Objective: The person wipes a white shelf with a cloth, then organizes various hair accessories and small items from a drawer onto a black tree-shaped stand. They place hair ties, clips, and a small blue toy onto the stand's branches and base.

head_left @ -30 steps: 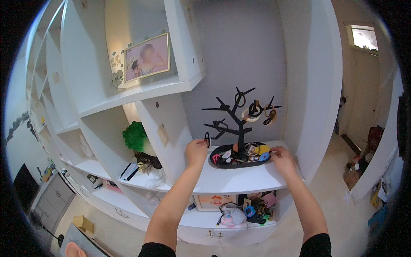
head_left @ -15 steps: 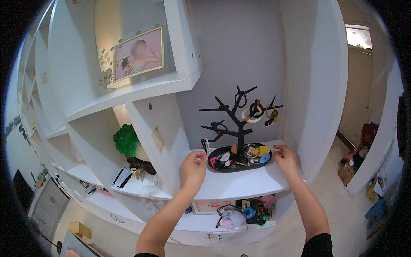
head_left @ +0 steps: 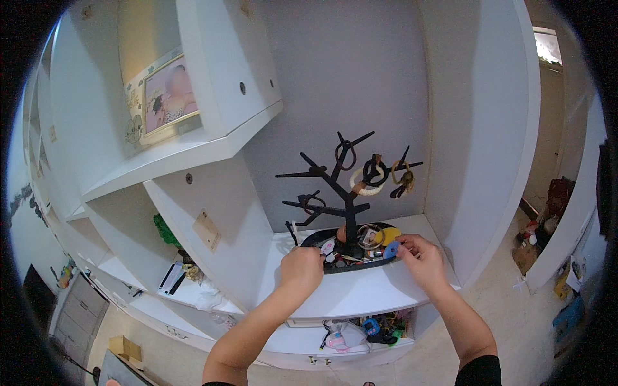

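A black tree-shaped jewellery stand point(head_left: 349, 222) rises from an oval black tray point(head_left: 360, 267) on the white shelf. Several hair ties and bands hang from its branches, among them a cream ring point(head_left: 358, 188). Small items fill the tray, including a yellow piece point(head_left: 391, 235) and a blue round piece point(head_left: 391, 249). My left hand point(head_left: 301, 270) is closed at the tray's left end, its fingertips partly hidden by the hand. At the right end, my right hand point(head_left: 421, 262) closes thumb and fingers on the rim, close beside the blue piece.
White shelf walls point(head_left: 476, 128) stand on both sides. A framed photo point(head_left: 168, 96) is on the upper left shelf. The compartment below holds a clutter of small things point(head_left: 373, 329). To the lower left lie a white box point(head_left: 172, 278) and a green decoration point(head_left: 166, 230).
Both hands have come inward from beside the tray and closed on its two ends. The view has shifted, so the shelves and framed photo appear farther left.
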`<state>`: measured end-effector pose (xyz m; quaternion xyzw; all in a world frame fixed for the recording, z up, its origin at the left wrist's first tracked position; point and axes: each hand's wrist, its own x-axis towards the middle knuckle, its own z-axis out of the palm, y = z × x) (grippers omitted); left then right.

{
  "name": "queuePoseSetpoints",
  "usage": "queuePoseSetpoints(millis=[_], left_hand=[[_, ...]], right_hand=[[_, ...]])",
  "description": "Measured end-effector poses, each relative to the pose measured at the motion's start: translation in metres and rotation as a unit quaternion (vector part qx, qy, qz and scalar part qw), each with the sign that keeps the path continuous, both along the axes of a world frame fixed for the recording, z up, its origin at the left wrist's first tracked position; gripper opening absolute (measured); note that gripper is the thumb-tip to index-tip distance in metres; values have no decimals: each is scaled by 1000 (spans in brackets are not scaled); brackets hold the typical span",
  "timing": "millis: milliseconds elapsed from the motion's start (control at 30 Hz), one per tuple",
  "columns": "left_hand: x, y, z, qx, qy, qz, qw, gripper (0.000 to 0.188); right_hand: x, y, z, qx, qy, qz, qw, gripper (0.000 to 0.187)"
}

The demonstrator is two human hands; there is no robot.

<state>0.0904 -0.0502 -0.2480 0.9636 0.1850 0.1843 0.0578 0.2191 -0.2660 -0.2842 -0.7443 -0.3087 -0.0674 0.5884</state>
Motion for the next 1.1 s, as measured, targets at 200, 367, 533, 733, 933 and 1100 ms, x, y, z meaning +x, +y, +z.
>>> queuePoseSetpoints(millis=[200, 367, 533, 733, 933, 1100], left_hand=[[8, 7, 0, -3, -6, -1, 1000, 16], [-5, 6, -4, -17, -164, -66, 984, 23], [-25, 8, 3, -110, -263, -98, 954, 29], [-33, 29, -18, -388, -353, -139, 840, 33], [-41, 36, -14, -630, -366, -169, 664, 34], [-41, 35, -13, -673, -360, -191, 617, 32]], right_hand=[[-15, -4, 18, -48, 0, 17, 999, 22], [-12, -4, 12, -54, -23, 19, 998, 22], [-16, -5, 17, -75, -38, 24, 996, 21], [-23, -1, 22, -84, -60, 19, 994, 18], [-20, 4, 15, -80, -84, 20, 993, 17], [-22, 6, 19, -101, -81, 11, 992, 14]])
